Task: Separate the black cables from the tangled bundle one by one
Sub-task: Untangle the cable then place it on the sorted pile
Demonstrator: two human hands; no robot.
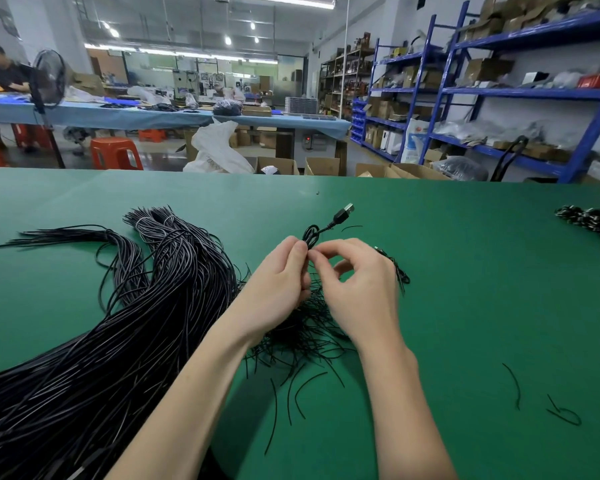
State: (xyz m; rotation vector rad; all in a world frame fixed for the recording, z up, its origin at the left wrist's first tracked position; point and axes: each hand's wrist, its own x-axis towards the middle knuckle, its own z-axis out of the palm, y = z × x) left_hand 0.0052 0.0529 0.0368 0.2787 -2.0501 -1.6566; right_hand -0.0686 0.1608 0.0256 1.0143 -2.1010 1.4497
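The desk (430,271) is plain green. Left of the hands, the cable bundle (118,341) is glossy black; the plug (344,213) above them is black with a silver tip. Behind the desk, stools (115,152) are orange and shelving (447,91) blue.

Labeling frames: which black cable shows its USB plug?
The single cable pinched between left hand and right hand; its plug sticks up, unlike the big bundle.

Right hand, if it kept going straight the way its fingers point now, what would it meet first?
Probably the left hand: the right hand points leftward at it, both pinching one looped cable. Depth unclear.
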